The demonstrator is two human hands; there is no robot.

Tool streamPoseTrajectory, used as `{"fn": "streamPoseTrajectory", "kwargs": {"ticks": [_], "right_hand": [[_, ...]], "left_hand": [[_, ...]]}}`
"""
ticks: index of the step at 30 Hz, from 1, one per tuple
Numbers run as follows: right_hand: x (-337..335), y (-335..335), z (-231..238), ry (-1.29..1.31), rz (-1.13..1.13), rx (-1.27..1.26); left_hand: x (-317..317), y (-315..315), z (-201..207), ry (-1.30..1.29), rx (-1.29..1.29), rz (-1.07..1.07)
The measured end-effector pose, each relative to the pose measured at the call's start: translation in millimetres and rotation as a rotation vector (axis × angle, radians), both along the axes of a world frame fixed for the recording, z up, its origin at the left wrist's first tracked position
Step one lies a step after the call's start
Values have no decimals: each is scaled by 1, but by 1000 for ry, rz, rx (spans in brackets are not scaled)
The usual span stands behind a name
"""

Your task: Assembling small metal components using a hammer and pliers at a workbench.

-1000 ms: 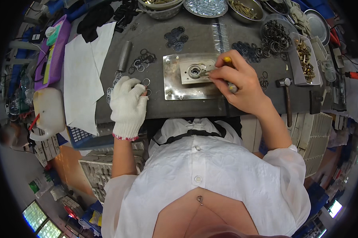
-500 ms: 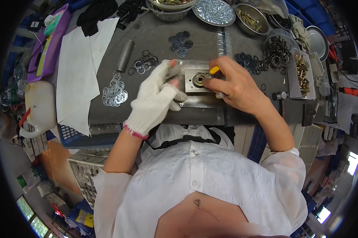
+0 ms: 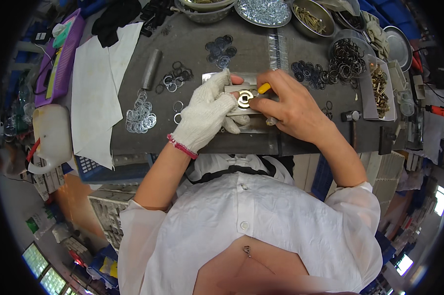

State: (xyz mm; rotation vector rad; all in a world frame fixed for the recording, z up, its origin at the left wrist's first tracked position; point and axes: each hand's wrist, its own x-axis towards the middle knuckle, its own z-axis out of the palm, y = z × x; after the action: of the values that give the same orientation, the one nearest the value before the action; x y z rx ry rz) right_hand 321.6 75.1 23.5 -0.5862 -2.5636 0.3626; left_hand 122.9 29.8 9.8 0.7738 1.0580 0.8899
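In front of me lies a flat metal plate (image 3: 229, 109) with a round ring-shaped part (image 3: 245, 99) at its middle, a square hole in that part. My left hand (image 3: 204, 110), in a white knit glove with bare thumb and fingertip showing, is closed on the left side of the plate. My bare right hand (image 3: 293, 105) is closed round a tool with a yellow handle end (image 3: 264, 88). Its fingertips meet the right edge of the round part. Most of the tool is hidden by the hand. Under the plate, a shiny metal base (image 3: 256, 127) shows.
Silver rings (image 3: 141, 118) and dark rings (image 3: 221, 49) lie in piles near a metal rod (image 3: 152, 69). At right are black clips (image 3: 347, 61), a white box (image 3: 392, 101) of brass parts and a hammer (image 3: 350, 117). Metal bowls (image 3: 202, 15) line the back.
My left hand has shifted right and gripped the plate, which looks tilted now. Two loose rings have come into view left of the glove. My right hand stays nearly in place.
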Motion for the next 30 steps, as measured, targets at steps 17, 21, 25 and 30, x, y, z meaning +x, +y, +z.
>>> {"fn": "streamPoseTrajectory", "kwargs": {"ticks": [17, 21, 25, 30], "right_hand": [[-1, -18, -4, 75, -115, -130], [-2, -21, -1, 49, -144, -100], [-4, -25, -6, 66, -155, -113], [-3, -23, -6, 75, -138, -81]], "left_hand": [[-3, 6, -4, -116, -36, -22], [-3, 7, -9, -100, -16, -35], [1, 4, -5, -58, 16, -22], [1, 3, -7, -54, 8, -4]]}}
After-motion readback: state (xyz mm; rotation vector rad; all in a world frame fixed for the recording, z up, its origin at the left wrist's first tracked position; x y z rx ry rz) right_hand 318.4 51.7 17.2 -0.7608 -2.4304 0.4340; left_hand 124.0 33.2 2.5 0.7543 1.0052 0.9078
